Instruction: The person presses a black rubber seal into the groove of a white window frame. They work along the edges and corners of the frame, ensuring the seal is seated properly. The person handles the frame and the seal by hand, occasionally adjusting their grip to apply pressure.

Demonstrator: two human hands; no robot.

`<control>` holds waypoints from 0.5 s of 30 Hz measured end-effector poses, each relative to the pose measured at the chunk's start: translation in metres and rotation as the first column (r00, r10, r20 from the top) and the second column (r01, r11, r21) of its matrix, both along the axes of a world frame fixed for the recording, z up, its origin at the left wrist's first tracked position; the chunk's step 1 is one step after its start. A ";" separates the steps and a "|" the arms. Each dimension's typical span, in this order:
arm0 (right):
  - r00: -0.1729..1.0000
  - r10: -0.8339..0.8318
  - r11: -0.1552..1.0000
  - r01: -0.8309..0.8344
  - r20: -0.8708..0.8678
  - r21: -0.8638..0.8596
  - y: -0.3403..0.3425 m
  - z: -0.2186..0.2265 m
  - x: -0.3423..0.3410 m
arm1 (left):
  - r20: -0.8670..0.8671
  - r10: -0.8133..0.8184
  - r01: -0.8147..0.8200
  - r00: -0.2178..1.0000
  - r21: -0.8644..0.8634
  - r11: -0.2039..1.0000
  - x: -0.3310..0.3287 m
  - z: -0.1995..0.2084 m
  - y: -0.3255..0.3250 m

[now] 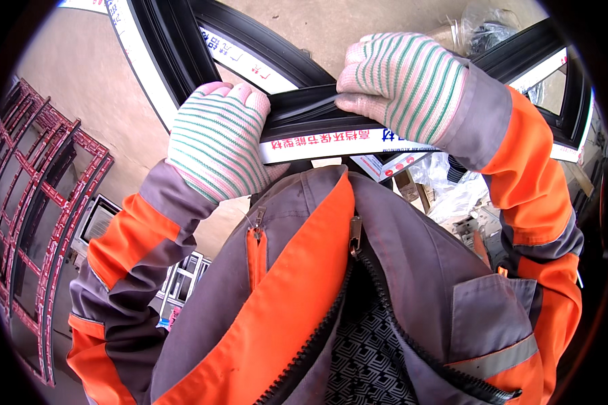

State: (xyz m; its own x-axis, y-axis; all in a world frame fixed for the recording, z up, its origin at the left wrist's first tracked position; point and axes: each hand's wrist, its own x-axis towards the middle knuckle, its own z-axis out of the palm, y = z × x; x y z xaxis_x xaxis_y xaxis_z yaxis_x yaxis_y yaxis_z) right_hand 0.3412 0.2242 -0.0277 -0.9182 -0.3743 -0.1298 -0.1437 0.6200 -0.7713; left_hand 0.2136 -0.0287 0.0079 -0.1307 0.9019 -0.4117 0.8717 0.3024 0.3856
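A black aluminium window frame (290, 130), with white printed protective film along its edges, lies across in front of my body. My left hand (217, 143), in a white glove with green stripes, is closed around its near bar, thumb on the lower side. My right hand (409, 91), in a matching glove, is closed with fingertips pinched at a thin black rubber sealing strip (311, 101). That strip runs along the bar's groove between my two hands. Its far end is hidden under the right fingers.
Dark red wrapped frames (44, 216) stand at the left. Below my left forearm is a white metal rack (182, 277). Crumpled clear plastic (446, 189) lies beneath the frame at right, and more plastic wrap (490, 34) sits at the far right on the brown floor (81, 74).
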 end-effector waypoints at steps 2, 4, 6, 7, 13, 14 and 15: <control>1.000 -0.017 1.000 0.017 0.026 0.000 0.001 0.001 0.002 | -0.011 -0.013 0.014 1.000 0.008 1.000 0.000 0.000 0.001; 1.000 -0.025 0.999 0.025 0.005 0.026 0.000 0.002 0.004 | 0.013 0.004 -0.004 1.000 0.057 0.998 -0.001 -0.003 0.002; 1.000 0.007 1.000 -0.008 0.022 0.029 0.000 0.005 -0.001 | -0.030 0.044 -0.042 0.999 0.067 0.997 0.007 0.009 -0.001; 0.999 0.002 0.998 -0.005 0.051 0.055 0.000 0.005 -0.005 | -0.045 0.035 -0.031 0.998 0.086 0.996 0.006 0.004 -0.002; 0.982 -0.042 0.999 0.043 0.182 -0.003 0.001 0.003 -0.009 | -0.033 0.063 -0.059 0.997 0.113 0.992 0.010 0.006 -0.012; 0.978 -0.044 0.999 0.044 0.203 0.002 0.001 0.004 -0.011 | -0.022 0.086 -0.079 0.996 0.221 0.972 0.008 0.008 -0.015; 0.966 -0.034 0.999 0.038 0.255 -0.012 0.002 0.006 -0.013 | -0.010 0.108 -0.099 0.994 0.323 0.941 0.007 0.010 -0.019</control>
State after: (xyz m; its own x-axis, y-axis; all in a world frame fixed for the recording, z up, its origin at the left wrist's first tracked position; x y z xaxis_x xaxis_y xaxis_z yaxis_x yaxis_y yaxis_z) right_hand 0.3283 0.2261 -0.0214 -0.8687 -0.3455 -0.3550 0.0810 0.6079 -0.7899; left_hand 0.2206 -0.0480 0.0183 -0.2371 0.9666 -0.0975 0.8538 0.2552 0.4538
